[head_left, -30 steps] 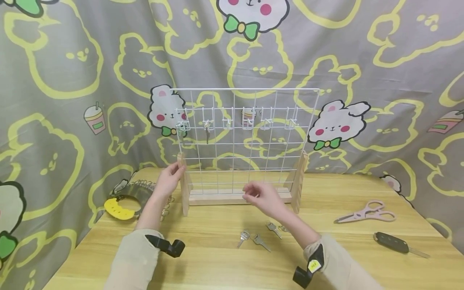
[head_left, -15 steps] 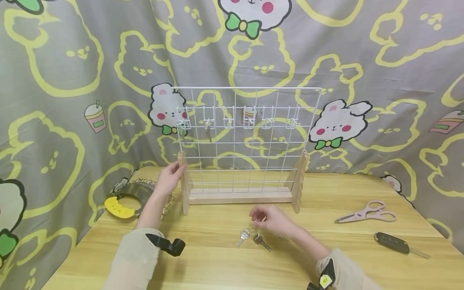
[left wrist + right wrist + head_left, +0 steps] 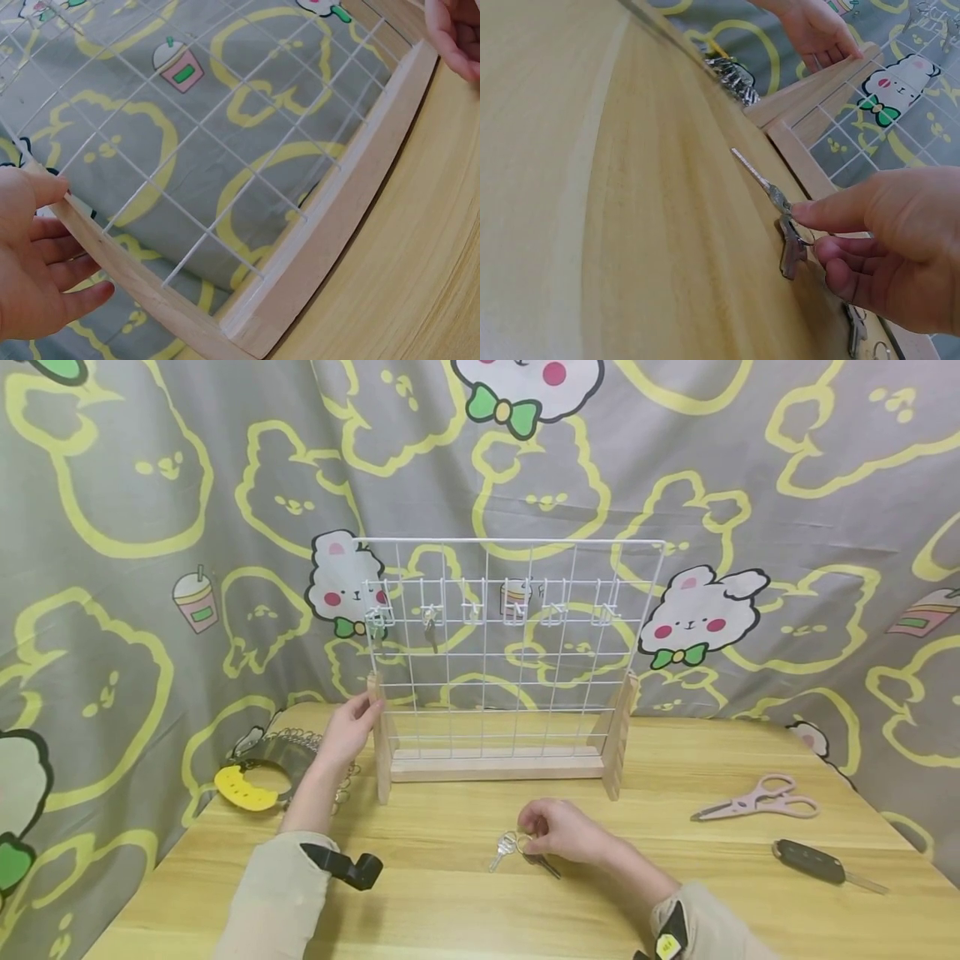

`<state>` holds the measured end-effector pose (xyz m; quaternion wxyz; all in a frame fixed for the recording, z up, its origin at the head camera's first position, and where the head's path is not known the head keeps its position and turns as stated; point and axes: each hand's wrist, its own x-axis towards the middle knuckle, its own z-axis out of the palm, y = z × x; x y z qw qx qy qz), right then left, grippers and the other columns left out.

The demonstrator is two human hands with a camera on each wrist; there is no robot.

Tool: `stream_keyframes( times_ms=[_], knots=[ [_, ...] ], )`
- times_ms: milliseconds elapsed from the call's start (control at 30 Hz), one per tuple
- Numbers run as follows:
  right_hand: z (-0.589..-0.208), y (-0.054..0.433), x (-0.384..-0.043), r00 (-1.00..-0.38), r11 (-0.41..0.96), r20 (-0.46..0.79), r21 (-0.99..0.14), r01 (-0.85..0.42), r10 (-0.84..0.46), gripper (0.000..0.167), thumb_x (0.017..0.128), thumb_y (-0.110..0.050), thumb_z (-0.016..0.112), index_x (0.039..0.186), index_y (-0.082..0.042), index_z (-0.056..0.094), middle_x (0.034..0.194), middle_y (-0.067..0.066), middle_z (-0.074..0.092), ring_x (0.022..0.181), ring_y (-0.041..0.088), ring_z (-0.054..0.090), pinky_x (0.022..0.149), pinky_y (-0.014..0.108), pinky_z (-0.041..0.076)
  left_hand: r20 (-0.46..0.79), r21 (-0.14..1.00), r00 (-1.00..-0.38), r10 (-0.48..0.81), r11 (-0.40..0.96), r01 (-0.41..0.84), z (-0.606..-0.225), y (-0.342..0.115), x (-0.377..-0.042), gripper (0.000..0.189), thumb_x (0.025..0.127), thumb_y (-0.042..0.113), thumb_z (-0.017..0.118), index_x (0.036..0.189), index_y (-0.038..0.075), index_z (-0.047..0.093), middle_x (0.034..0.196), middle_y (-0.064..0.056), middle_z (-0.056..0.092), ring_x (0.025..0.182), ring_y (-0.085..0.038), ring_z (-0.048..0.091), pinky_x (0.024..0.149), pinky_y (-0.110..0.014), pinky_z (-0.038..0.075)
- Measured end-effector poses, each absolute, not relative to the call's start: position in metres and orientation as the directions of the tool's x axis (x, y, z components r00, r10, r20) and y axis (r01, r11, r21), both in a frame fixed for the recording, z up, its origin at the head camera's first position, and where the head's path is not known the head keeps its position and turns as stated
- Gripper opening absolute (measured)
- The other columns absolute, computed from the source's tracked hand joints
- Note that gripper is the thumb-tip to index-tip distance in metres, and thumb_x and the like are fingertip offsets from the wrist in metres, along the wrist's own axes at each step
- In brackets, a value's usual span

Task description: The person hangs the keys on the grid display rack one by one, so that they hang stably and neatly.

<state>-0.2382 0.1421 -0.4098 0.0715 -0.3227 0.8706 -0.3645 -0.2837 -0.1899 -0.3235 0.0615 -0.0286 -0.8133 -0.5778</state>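
Observation:
My left hand (image 3: 350, 727) holds the left wooden upright (image 3: 378, 743) of a white wire grid rack, its thumb on the wood in the left wrist view. Over the table, my right hand (image 3: 570, 831) has its thumb and forefinger at the ring of a dark key (image 3: 791, 253); whether they pinch it cannot be made out. A silver key (image 3: 501, 852) lies against that key, under the thumb tip in the right wrist view. Hooks line the grid (image 3: 487, 639); a key (image 3: 430, 633) hangs from the second, and something similar from the leftmost.
Pink-handled scissors (image 3: 757, 800) and a black car key (image 3: 810, 862) lie on the right. At left sits a dark band with many metal rings and a yellow piece (image 3: 246, 790). Another key (image 3: 855, 330) lies beside my right hand. Patterned cloth (image 3: 675, 460) hangs behind.
My right hand has come down from in front of the rack's base to the keys on the table. The left hand keeps its place on the upright.

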Motion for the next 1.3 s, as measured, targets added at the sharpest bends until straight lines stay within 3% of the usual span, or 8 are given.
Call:
stream_keyframes(
  times_ms=[200, 467, 800, 1300],
  knots=[
    [-0.414, 0.141, -0.239, -0.787, 0.543, 0.090, -0.675, -0.499, -0.611, 0.013, 0.076, 0.000, 0.071, 0.085, -0.005, 0.063, 0.070, -0.007, 0.056, 0.064, 0.005, 0.050, 0.057, 0.020, 0.047, 0.128, 0.934, -0.992, -0.023, 0.339, 0.113, -0.324, -0.191, -0.285, 0.056, 0.099, 0.028, 0.043, 0.143, -0.003, 0.026, 0.146, -0.022, 0.030, 0.134, -0.033, 0.029, 0.110, -0.044, 0.024],
    [-0.402, 0.145, -0.239, -0.793, 0.470, 0.052, -0.781, -0.411, -0.607, 0.006, 0.083, -0.001, 0.066, 0.078, -0.002, 0.062, 0.067, 0.001, 0.061, 0.058, 0.011, 0.055, 0.049, 0.023, 0.051, 0.135, 0.933, -0.991, -0.026, 0.340, 0.118, -0.324, -0.191, -0.284, 0.056, 0.099, 0.028, 0.043, 0.143, -0.002, 0.027, 0.145, -0.022, 0.032, 0.133, -0.033, 0.030, 0.110, -0.044, 0.024],
    [-0.363, 0.153, -0.250, -0.754, 0.446, 0.155, -0.724, -0.527, -0.638, 0.004, 0.087, -0.003, 0.061, 0.083, -0.002, 0.062, 0.072, 0.005, 0.062, 0.061, 0.017, 0.058, 0.054, 0.030, 0.054, 0.133, 0.933, -0.991, -0.027, 0.340, 0.116, -0.323, -0.190, -0.283, 0.055, 0.099, 0.027, 0.043, 0.143, -0.002, 0.027, 0.145, -0.022, 0.031, 0.133, -0.034, 0.029, 0.110, -0.045, 0.023],
    [-0.285, 0.140, -0.260, -0.796, 0.461, 0.317, -0.681, -0.569, -0.515, 0.005, 0.090, -0.007, 0.060, 0.090, -0.004, 0.064, 0.076, 0.003, 0.064, 0.068, 0.022, 0.062, 0.060, 0.028, 0.055, 0.136, 0.936, -0.990, -0.025, 0.332, 0.120, -0.321, -0.190, -0.283, 0.056, 0.100, 0.026, 0.043, 0.143, -0.004, 0.025, 0.145, -0.023, 0.030, 0.134, -0.034, 0.028, 0.111, -0.044, 0.022]
  ],
)
